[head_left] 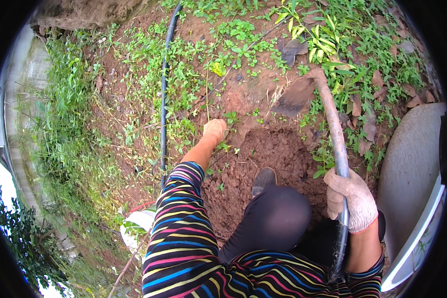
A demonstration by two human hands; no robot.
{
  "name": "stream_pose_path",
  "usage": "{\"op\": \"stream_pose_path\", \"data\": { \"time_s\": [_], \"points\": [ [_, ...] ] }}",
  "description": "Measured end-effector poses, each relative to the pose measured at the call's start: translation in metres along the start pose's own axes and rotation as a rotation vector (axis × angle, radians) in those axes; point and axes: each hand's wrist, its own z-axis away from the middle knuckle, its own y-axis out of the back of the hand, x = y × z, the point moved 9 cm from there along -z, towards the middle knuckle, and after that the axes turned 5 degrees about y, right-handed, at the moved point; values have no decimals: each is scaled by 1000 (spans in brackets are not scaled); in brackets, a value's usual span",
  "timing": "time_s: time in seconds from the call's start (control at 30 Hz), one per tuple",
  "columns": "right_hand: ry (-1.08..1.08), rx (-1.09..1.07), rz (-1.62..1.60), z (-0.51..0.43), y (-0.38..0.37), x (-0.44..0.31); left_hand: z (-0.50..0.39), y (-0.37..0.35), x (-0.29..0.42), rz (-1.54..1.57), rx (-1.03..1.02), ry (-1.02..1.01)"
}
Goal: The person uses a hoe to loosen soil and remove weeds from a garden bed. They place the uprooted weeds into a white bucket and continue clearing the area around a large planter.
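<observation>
My right hand (352, 197), in a white knit work glove, is wrapped around the pipe-like handle of a hoe (331, 111). The hoe's muddy blade (294, 97) rests at the soil ahead, beside some dry grass. Low over the ground, my left hand (216, 130) is closed, with its fingertips mostly hidden under it. A thin plant stem (207, 91) runs up from that hand, seemingly held in it. Just right of the left hand begins a patch of freshly turned, reddish-brown soil (279, 152), where one shoe (263, 180) is planted.
A black hose (164, 100) crosses the weeds (130, 130) to the left. Near my left elbow is a white container (132, 232) with greens in it. At right stands a large rounded grey object (406, 167). A concrete wall (33, 78) lies far left, yellow-green foliage (324, 41) ahead.
</observation>
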Motion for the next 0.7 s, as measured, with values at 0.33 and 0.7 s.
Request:
{"op": "stream_pose_path", "data": {
  "time_s": [0.33, 0.7],
  "points": [
    [15, -20, 19, -2, 1, -2, 7, 11, -7, 122, -23, 149],
    [12, -20, 30, -3, 2, -2, 23, 40, -54, 171, 125, 232]
  ]
}}
